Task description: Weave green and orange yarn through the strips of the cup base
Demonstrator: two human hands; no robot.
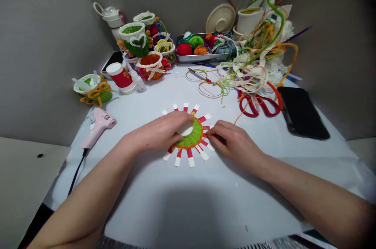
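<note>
A paper cup cut into red and white strips [190, 159] lies spread like a sun on the table, with green yarn weaving [194, 138] round its white base and an orange round at the outer edge. My left hand [160, 129] grips it from the left, thumb at the near side and fingers over the far side, hiding part of the ring. At the right-hand strips, my right hand [230, 137] is closed in a pinch on orange yarn [239, 117], which trails away behind it toward the red-handled scissors [260, 106].
A pink glue gun [98, 125] with a black cord lies left. Woven baskets [133, 39], a red-and-white paper cup [121, 78] and a bottle [113, 17] stand behind. A metal tray [202, 58] holds yarn balls. Tangled yarn and lace [249, 72] and a black phone [304, 111] are right.
</note>
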